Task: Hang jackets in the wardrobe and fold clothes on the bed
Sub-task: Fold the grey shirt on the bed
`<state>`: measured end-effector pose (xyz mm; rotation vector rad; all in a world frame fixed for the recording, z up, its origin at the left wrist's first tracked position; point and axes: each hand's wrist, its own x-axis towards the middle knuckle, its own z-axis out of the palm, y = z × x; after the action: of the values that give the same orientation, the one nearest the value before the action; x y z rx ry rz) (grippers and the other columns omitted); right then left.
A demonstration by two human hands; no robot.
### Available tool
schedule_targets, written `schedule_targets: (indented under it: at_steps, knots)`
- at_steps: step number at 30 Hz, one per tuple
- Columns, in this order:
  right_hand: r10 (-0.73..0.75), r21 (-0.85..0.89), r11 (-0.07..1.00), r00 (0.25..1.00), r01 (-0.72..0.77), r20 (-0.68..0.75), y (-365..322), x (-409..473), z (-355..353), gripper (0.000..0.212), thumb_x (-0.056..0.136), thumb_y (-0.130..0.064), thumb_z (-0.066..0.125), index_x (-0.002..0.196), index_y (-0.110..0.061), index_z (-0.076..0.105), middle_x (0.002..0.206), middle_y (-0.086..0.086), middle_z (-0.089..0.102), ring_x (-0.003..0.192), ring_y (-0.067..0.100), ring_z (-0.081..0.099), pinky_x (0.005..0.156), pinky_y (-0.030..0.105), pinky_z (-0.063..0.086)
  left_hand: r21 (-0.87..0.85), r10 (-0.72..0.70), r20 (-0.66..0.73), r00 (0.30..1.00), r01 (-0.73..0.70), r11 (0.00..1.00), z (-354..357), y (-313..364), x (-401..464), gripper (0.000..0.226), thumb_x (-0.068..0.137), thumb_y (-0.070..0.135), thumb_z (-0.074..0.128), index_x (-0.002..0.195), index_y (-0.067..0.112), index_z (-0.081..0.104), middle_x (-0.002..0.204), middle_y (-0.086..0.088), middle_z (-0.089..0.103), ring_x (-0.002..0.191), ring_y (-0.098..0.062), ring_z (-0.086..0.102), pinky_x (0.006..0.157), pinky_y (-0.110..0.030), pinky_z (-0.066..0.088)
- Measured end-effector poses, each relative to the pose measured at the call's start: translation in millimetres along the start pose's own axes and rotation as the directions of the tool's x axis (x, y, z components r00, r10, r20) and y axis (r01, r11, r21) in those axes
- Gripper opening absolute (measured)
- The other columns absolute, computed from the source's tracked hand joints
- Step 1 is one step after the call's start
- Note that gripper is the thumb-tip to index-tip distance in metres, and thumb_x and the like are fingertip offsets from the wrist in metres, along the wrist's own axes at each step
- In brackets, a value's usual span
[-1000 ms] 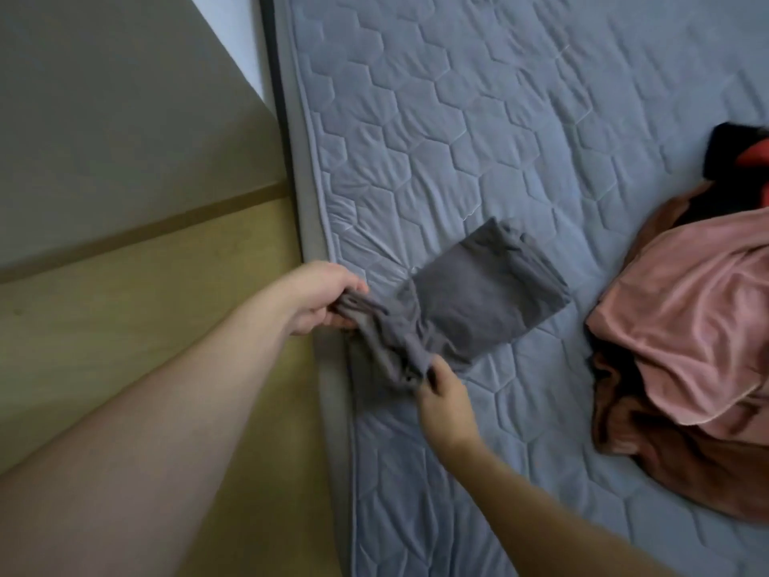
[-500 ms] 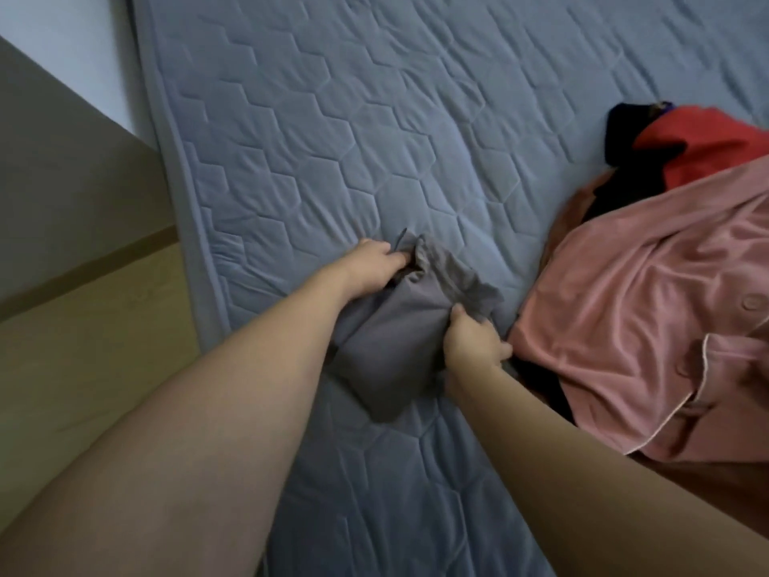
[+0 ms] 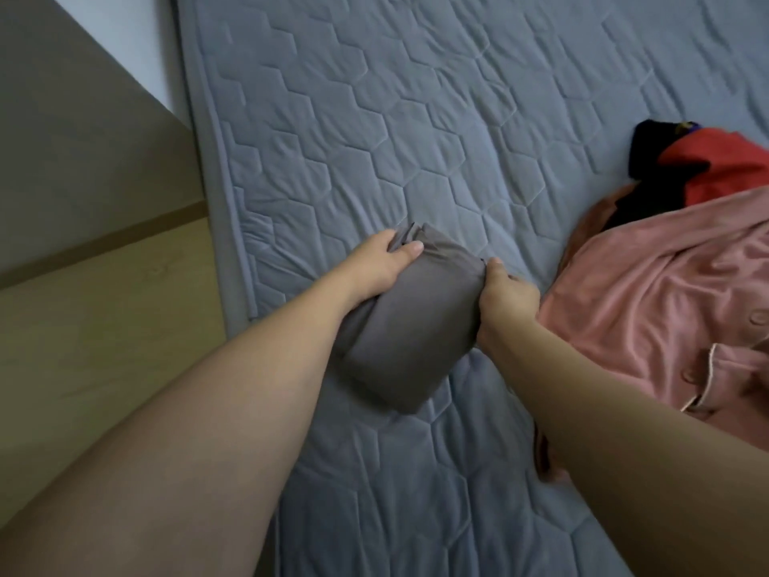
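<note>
A grey folded garment (image 3: 410,322) lies on the blue-grey quilted bed (image 3: 416,131), near its left edge, already doubled into a compact bundle. The left hand (image 3: 385,264) grips the far left corner, thumb laid on top and fingers curled round the bunched edge. The right hand (image 3: 505,291) pinches the right edge of the bundle, fingers tucked down against the cloth.

The fabric looks thin, soft and light, with a smooth matte face; it probably drapes easily and will not hold a crease by itself, so the folds could slip open if only one corner is held. Taking it at two opposite edges, as here, seems the sound way to keep the layers stacked, and pressing it flat with open palms should settle it.

No containers are in view. To the right, just beside the right hand, a heap waits unfolded: a pink buttoned pyjama top (image 3: 661,301) with pale piping, a red garment (image 3: 724,168) and a black garment (image 3: 647,156) behind it, overlapping loosely on the bed.
</note>
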<state>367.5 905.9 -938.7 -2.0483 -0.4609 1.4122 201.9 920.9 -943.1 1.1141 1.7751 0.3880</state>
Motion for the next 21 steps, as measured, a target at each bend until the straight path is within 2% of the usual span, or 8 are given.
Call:
schedule_targets:
  at_steps: [2, 4, 7, 10, 14, 17, 19, 21]
  knots:
    - [0.009, -0.069, 0.998, 0.999, -0.006, 0.052, -22, -25, 7, 0.035, 0.093, -0.041, 0.055, 0.077, -0.010, 0.056, 0.091, 0.010, 0.062, 0.096, 0.033, 0.060, 0.094, 0.043, 0.050, -0.101, -0.042, -0.035, 0.999, 0.038, 0.994, -26, 3, -29, 0.042, 0.094, 0.046, 0.055, 0.114, 0.010, 0.061, 0.114, -0.008, 0.067, 0.108, -0.022, 0.062, 0.103, -0.040, 0.044]
    - [0.060, -0.120, 0.992, 0.987, -0.043, 0.148, -50, -59, 16, 0.035, 0.091, -0.042, 0.059, 0.083, -0.008, 0.054, 0.094, 0.011, 0.059, 0.095, 0.033, 0.059, 0.093, 0.044, 0.050, -0.218, -0.104, -0.074, 0.992, 0.086, 0.972, -61, 12, -65, 0.047, 0.094, 0.044, 0.057, 0.123, 0.006, 0.058, 0.120, -0.010, 0.065, 0.112, -0.023, 0.061, 0.105, -0.041, 0.044]
    - [0.111, -0.142, 0.987, 0.955, -0.073, 0.275, -103, -135, 25, 0.040, 0.087, -0.040, 0.067, 0.104, -0.004, 0.058, 0.101, 0.012, 0.061, 0.091, 0.031, 0.058, 0.088, 0.044, 0.052, -0.390, -0.183, -0.123, 0.975, 0.122, 0.913, -124, 44, -140, 0.050, 0.093, 0.037, 0.062, 0.131, 0.006, 0.053, 0.125, -0.011, 0.063, 0.115, -0.024, 0.060, 0.106, -0.042, 0.043]
    - [0.133, -0.169, 0.983, 0.915, -0.072, 0.382, -159, -233, 24, 0.050, 0.088, -0.032, 0.068, 0.125, -0.001, 0.055, 0.120, 0.014, 0.062, 0.103, 0.032, 0.060, 0.095, 0.048, 0.049, -0.550, -0.239, -0.164, 0.957, 0.112, 0.827, -193, 86, -241, 0.056, 0.088, 0.029, 0.069, 0.136, 0.014, 0.045, 0.128, -0.008, 0.061, 0.113, -0.021, 0.060, 0.103, -0.040, 0.046]
    - [0.191, -0.209, 0.974, 0.831, -0.092, 0.522, -221, -373, 12, 0.041, 0.092, -0.026, 0.063, 0.125, -0.001, 0.057, 0.118, 0.015, 0.065, 0.104, 0.031, 0.063, 0.090, 0.048, 0.051, -0.657, -0.254, -0.115, 0.960, 0.118, 0.745, -270, 134, -401, 0.065, 0.081, 0.028, 0.075, 0.135, 0.029, 0.040, 0.125, 0.000, 0.062, 0.109, -0.019, 0.063, 0.090, -0.035, 0.053]
    - [0.240, -0.306, 0.952, 0.682, -0.025, 0.690, -247, -479, 11, 0.044, 0.098, -0.035, 0.051, 0.128, -0.003, 0.057, 0.126, 0.014, 0.062, 0.111, 0.028, 0.060, 0.082, 0.043, 0.047, -0.705, -0.258, -0.276, 0.926, -0.013, 0.709, -309, 153, -505, 0.059, 0.083, 0.016, 0.074, 0.135, 0.019, 0.045, 0.122, -0.004, 0.064, 0.108, -0.022, 0.064, 0.093, -0.039, 0.053]
    - [0.269, -0.344, 0.938, 0.550, 0.036, 0.791, -255, -548, 16, 0.049, 0.099, -0.044, 0.045, 0.128, -0.007, 0.058, 0.124, 0.013, 0.063, 0.113, 0.028, 0.060, 0.083, 0.041, 0.047, -0.722, -0.278, -0.456, 0.846, -0.168, 0.672, -334, 158, -566, 0.049, 0.085, 0.009, 0.070, 0.130, 0.013, 0.051, 0.116, -0.010, 0.067, 0.101, -0.025, 0.067, 0.089, -0.039, 0.055]
    - [0.273, -0.330, 0.940, 0.398, 0.081, 0.876, -256, -616, 21, 0.048, 0.098, -0.048, 0.043, 0.116, -0.009, 0.064, 0.102, 0.013, 0.071, 0.091, 0.026, 0.068, 0.075, 0.036, 0.052, -0.712, -0.292, -0.569, 0.768, -0.283, 0.643, -361, 155, -624, 0.040, 0.085, 0.005, 0.068, 0.122, 0.013, 0.055, 0.109, -0.010, 0.069, 0.091, -0.022, 0.070, 0.078, -0.034, 0.058]
